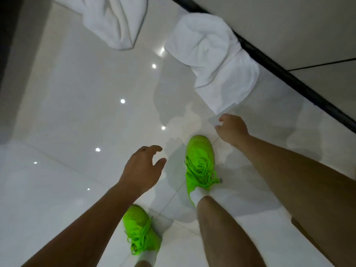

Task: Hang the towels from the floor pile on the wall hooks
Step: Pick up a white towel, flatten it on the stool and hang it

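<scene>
A person stands on a glossy white tiled floor (67, 116), looking straight down, with ceiling lights reflected as bright dots across the tiles. At upper left of centre a crumpled white towel (115, 22) lies on the floor, partly cut off by the top edge of the view. Below it, the left hand (143, 166) reaches forward over the tiles, fingers spread and loosely curved, holding nothing. A neon-green shoe (140, 228) with matching laces sits beneath that forearm, and a second green shoe (200, 160) is planted further forward, between the two hands. To the right, a second towel (212, 54) lies bunched along a dark baseboard (289, 74) at the foot of a pale tiled wall (289, 26), its lower end trailing toward the person. The right hand (232, 130) is at that trailing corner, fingers curled downward at the fabric's edge; whether they have pinched the cloth or only touch it cannot be told. The two towels lie well apart, with bare floor between them.
</scene>
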